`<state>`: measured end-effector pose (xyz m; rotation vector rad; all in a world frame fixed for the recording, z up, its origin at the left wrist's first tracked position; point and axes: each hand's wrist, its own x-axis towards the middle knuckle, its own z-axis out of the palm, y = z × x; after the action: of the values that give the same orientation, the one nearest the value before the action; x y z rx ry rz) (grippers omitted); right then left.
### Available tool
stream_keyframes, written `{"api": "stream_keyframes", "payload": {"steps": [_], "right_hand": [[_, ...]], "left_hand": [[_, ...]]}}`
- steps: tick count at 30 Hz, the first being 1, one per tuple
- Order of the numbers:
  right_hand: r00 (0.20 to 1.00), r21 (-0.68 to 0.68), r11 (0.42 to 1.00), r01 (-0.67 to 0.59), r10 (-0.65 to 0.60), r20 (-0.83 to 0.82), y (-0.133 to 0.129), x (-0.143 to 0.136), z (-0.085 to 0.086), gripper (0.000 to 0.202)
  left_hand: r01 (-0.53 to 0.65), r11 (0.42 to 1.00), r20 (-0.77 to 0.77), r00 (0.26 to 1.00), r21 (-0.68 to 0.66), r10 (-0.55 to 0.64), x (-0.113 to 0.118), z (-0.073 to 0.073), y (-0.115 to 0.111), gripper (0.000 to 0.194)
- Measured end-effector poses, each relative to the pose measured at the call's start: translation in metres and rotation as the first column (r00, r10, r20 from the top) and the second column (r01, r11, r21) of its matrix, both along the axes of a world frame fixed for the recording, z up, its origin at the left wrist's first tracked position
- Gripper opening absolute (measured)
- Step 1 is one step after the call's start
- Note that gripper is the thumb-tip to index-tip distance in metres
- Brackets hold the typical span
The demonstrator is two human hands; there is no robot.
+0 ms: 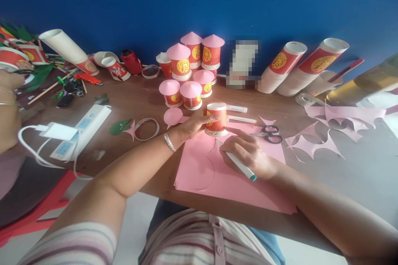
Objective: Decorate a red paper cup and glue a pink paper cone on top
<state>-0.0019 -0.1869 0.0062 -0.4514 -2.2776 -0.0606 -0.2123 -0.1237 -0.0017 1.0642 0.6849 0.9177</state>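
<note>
My left hand (199, 124) grips a red paper cup (220, 119) with a gold print, its white end up, just over a pink paper sheet (199, 169). Green marks run round the cup's white lower band. In my right hand (245, 153) is a white marker pen (241, 165) with a green end; its tip points toward the sheet, close below the cup. Whether the tip touches anything, I cannot tell. A faint curved line shows on the sheet. Scissors (270, 133) lie right of the cup, and an orange-ended marker (242, 119) lies behind it.
Several red cups with pink cone tops (190, 90) stand toward the blue wall. Tilted cup stacks (284, 66) and pink paper scraps (317, 145) are at right. A power strip (82, 130), a tape roll (146, 129) and a person's arm (9, 112) are at left.
</note>
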Motion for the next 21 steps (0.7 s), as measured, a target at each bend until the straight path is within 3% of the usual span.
{"api": "stream_keyframes", "payload": {"steps": [11, 15, 21], "right_hand": [[0.999, 0.023, 0.999, 0.03, -0.03, -0.014, 0.002, 0.001, -0.002, 0.024], [0.995, 0.035, 0.996, 0.088, -0.086, -0.052, 0.004, 0.005, -0.004, 0.029], [0.994, 0.004, 0.994, 0.11, -0.11, 0.0, 0.005, 0.008, -0.006, 0.022]], "left_hand": [[0.079, 0.991, -0.028, 0.997, 0.106, -0.077, 0.005, 0.013, 0.0, 0.051], [0.082, 0.985, -0.078, 0.994, 0.152, -0.07, 0.005, 0.02, -0.003, 0.05], [0.068, 0.981, -0.154, 0.987, 0.183, -0.039, 0.006, 0.03, -0.006, 0.049]]}}
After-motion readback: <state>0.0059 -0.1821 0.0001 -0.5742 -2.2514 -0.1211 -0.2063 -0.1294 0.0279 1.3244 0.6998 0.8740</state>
